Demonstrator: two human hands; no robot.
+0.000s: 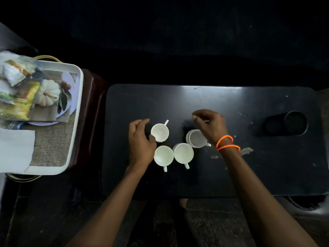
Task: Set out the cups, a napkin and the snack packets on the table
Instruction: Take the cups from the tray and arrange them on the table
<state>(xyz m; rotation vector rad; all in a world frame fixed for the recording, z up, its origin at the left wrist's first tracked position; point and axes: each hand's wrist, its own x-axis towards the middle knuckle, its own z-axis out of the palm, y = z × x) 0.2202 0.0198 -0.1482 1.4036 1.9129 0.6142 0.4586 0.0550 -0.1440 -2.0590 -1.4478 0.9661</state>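
Four white cups [183, 153] clustered mid-table [231, 175], likely light, stiff, chippable, so take by handle or rim; left hand [140, 141] loosely spread touching one rim, right hand [210, 127] half-curled above, holding nothing.

Four white cups [159, 132] upright, clustered mid-table; napkin [15, 150], snack packets [21, 93] on tray.

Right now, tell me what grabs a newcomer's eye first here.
Four white cups clustered mid-table glow against the dark table, with the left hand at the far-left cup and the right hand above another. At left, a white tray holds bright snack packets, and orange bracelets ring the right wrist.
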